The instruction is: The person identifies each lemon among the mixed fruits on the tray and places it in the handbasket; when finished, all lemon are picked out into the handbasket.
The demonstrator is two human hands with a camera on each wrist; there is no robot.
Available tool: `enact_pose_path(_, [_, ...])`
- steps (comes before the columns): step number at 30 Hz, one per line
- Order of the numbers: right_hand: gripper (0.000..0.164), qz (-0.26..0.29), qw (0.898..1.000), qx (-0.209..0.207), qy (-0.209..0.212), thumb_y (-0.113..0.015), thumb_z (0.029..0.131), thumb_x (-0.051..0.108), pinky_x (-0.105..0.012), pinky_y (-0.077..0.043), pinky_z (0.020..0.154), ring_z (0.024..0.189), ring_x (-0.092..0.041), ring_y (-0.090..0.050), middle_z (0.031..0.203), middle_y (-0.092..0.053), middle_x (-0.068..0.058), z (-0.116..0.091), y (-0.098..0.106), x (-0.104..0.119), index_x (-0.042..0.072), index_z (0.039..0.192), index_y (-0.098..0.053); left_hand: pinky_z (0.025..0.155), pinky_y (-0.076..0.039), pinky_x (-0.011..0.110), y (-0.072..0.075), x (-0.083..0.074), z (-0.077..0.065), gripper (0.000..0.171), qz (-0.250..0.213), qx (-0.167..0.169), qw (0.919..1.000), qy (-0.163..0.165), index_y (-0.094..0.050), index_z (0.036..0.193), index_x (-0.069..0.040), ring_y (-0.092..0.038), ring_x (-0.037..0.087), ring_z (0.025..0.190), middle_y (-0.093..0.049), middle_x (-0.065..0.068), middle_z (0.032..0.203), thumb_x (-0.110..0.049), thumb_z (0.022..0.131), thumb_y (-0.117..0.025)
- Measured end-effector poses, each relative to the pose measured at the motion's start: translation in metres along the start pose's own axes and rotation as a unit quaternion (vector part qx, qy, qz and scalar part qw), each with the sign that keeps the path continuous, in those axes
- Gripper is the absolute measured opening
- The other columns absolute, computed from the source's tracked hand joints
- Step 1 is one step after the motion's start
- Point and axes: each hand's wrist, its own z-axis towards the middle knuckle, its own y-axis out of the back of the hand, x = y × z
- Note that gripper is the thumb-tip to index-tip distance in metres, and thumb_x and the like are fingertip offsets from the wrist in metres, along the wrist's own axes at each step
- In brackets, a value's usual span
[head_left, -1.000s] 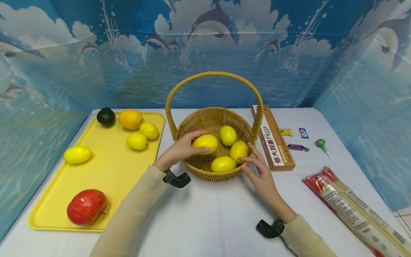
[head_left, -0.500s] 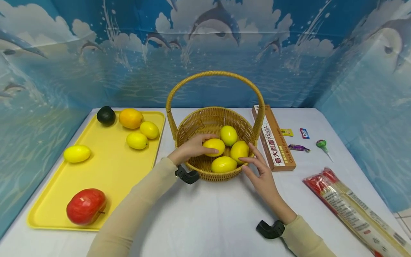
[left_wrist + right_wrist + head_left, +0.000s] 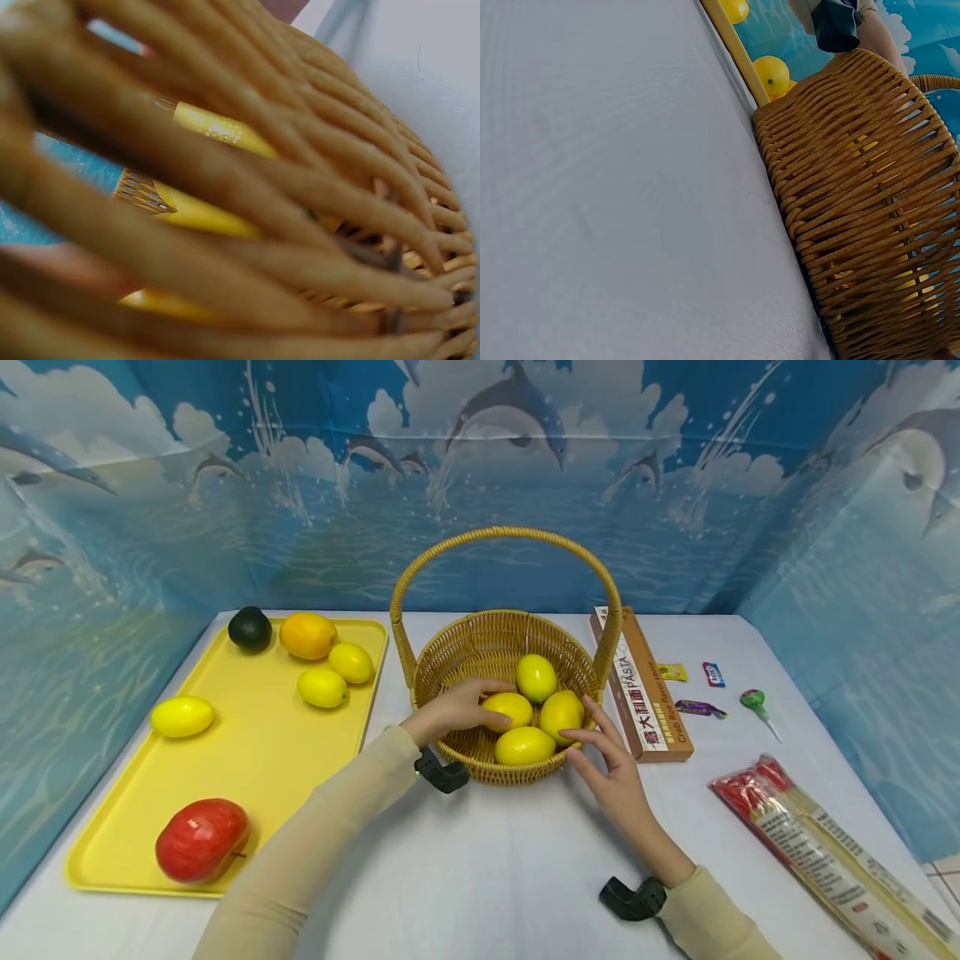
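In the head view a wicker basket (image 3: pixel 480 647) with a tall hoop handle stands mid-table. My left hand (image 3: pixel 461 706) reaches over its left rim and grips a lemon (image 3: pixel 516 710) low inside, among other lemons. One lemon (image 3: pixel 536 677) lies behind it, another (image 3: pixel 561 717) to its right and a third (image 3: pixel 524 747) in front. My right hand (image 3: pixel 615 777) holds the right front rim, thumb outside and fingers over the edge by the right-hand lemon. The left wrist view is mostly blurred wicker (image 3: pixel 360 150) with yellow behind it. The right wrist view shows the basket's outer wall (image 3: pixel 855 180).
On the left, a yellow tray (image 3: pixel 255 768) bears a red apple (image 3: pixel 202 841), several lemons, an orange-yellow fruit (image 3: pixel 307 636) and an avocado (image 3: pixel 250 629). Right of the basket lie a pasta box (image 3: pixel 641 693), small candies, a lollipop (image 3: pixel 753 700) and a long clear package (image 3: pixel 817 852).
My left hand has carried its lemon rightward and down, in beside the other lemons in the basket. The right hand has stayed at the rim.
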Motion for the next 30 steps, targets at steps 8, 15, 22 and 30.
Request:
enact_pose_path(8, [0.018,-0.004,1.0,0.001,0.003,-0.055,0.087,-0.014,-0.058,-0.018,0.104,0.137,-0.032,-0.016,0.148,-0.026,-0.017,0.0004,0.0004,0.0018,-0.011,0.104,-0.061,0.098,-0.037,0.035,0.0001,0.0008,0.0021,0.056,-0.008,0.012,0.9999,0.004,-0.045,0.14,-0.009,-0.043,0.022,0.121,-0.045,0.006,0.137,-0.014,0.088,-0.067])
enact_pose_path(15, [0.018,-0.006,1.0,0.002,0.0,-0.055,0.087,-0.013,-0.056,-0.019,0.104,0.137,-0.031,-0.017,0.148,-0.027,-0.017,0.0009,0.0009,0.0033,-0.011,0.104,-0.061,0.1,-0.035,0.035,-0.0009,-0.0007,0.0027,0.058,-0.013,0.026,0.9995,0.012,-0.039,0.143,-0.009,-0.04,0.022,0.124,-0.042,0.008,0.14,-0.012,0.09,-0.064])
enact_pose_path(22, [0.018,-0.005,1.0,0.001,0.004,-0.054,0.087,-0.014,-0.058,-0.019,0.104,0.137,-0.033,-0.016,0.148,-0.026,-0.02,0.0005,0.0007,0.0034,-0.012,0.104,-0.061,0.101,-0.034,0.035,-0.003,-0.0009,0.0041,0.06,0.0,0.011,0.9999,0.006,-0.04,0.143,-0.01,-0.039,0.022,0.125,-0.041,0.008,0.14,-0.016,0.089,-0.065])
enact_pose_path(30, [0.018,-0.002,1.0,0.0,0.008,-0.054,0.087,-0.014,-0.061,-0.017,0.102,0.137,-0.036,-0.015,0.147,-0.026,-0.023,0.0002,-0.0009,0.0039,-0.012,0.103,-0.061,0.105,-0.029,0.039,-0.0028,-0.0058,-0.0033,0.056,0.023,-0.041,0.9987,-0.019,-0.042,0.142,-0.011,-0.031,0.023,0.132,-0.04,0.003,0.143,-0.017,0.091,-0.064])
